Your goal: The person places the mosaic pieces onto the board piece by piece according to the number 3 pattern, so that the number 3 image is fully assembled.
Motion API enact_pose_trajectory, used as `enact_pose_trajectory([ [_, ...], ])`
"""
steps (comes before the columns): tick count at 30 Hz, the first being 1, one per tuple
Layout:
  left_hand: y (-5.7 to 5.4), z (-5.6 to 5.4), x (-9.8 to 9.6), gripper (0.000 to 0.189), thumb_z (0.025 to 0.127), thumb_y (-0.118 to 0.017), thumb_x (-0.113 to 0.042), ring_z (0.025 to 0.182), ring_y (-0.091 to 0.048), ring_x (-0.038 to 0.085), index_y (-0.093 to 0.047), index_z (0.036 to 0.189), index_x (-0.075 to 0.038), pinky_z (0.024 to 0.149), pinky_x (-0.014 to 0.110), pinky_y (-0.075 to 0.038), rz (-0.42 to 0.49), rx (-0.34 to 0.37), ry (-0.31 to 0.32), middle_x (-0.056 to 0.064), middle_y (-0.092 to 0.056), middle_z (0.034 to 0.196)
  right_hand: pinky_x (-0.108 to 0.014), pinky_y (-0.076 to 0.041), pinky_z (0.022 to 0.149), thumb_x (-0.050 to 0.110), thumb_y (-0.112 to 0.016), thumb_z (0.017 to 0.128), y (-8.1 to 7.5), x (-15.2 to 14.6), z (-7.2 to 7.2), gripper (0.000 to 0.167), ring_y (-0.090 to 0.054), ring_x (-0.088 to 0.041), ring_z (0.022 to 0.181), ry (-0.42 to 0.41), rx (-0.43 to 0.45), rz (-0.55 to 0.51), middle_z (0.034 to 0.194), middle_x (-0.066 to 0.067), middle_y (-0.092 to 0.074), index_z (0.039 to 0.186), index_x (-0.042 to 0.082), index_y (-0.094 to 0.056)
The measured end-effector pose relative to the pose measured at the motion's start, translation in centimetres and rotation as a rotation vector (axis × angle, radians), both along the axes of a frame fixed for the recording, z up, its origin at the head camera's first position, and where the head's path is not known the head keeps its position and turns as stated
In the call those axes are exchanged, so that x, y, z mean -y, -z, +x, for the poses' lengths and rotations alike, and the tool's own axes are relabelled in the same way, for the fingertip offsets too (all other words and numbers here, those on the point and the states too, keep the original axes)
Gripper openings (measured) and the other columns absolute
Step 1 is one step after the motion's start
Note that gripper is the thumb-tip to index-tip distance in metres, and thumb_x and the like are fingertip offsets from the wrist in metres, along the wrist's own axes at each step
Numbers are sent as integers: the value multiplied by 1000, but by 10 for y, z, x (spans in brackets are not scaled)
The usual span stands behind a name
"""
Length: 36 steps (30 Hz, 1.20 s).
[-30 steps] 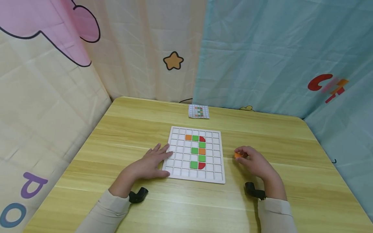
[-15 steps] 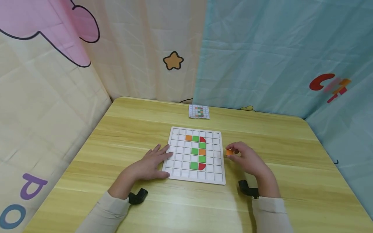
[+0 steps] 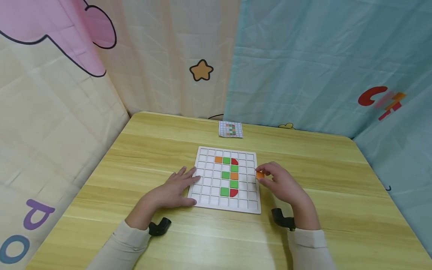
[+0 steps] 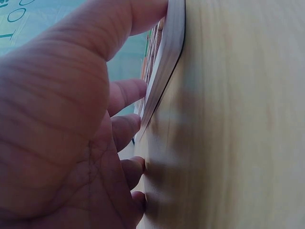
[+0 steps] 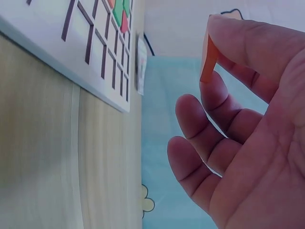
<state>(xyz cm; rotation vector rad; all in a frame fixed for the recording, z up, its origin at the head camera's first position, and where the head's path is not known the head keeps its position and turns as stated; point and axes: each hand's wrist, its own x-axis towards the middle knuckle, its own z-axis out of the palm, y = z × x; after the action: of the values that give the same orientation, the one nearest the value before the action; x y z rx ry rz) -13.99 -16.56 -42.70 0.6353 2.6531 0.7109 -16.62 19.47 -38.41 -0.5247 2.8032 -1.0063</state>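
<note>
A white grid board (image 3: 206, 187) lies on the table, with orange and green square tiles and red rounded tiles set in some of its cells. My left hand (image 3: 173, 191) rests spread at the board's left edge, thumb and fingertips on the rim. Between thumb and fingertip my right hand (image 3: 283, 183) pinches an orange square tile (image 3: 260, 175), held at the board's right edge in the head view. From the right wrist view, the orange tile (image 5: 208, 55) shows edge-on, above the level of the board (image 5: 95, 78).
A small printed card (image 3: 230, 129) with a coloured grid pattern lies behind the board, near the table's far edge. Patterned curtains (image 3: 287, 67) hang behind the table (image 3: 320, 161). A black wrist mount (image 3: 282, 219) juts from under the right wrist, another (image 3: 160, 227) from the left.
My right hand has moved left with the orange tile, from the table right of the board to the board's right edge. The left hand stays in place.
</note>
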Motion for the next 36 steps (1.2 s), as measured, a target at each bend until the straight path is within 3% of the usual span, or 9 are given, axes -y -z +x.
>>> enact_pose_trajectory([
  [17, 2, -1, 0, 79, 87, -74, -40, 150, -3, 38, -41, 152, -12, 117, 59, -7, 8, -6, 11, 10, -18, 164, -47, -48, 92, 11, -69, 93, 2, 31, 0, 26, -57, -30, 109, -65, -19, 7, 112, -2, -60, 118, 7, -66],
  [36, 3, -1, 0, 78, 87, -74, -41, 150, -3, 39, -42, 152, -12, 117, 59, -7, 9, -13, 5, 9, -18, 164, -39, -48, 94, 14, -73, 91, 10, 80, 7, 25, -56, -18, 105, -134, -53, -19, 109, 5, -58, 115, 10, -69],
])
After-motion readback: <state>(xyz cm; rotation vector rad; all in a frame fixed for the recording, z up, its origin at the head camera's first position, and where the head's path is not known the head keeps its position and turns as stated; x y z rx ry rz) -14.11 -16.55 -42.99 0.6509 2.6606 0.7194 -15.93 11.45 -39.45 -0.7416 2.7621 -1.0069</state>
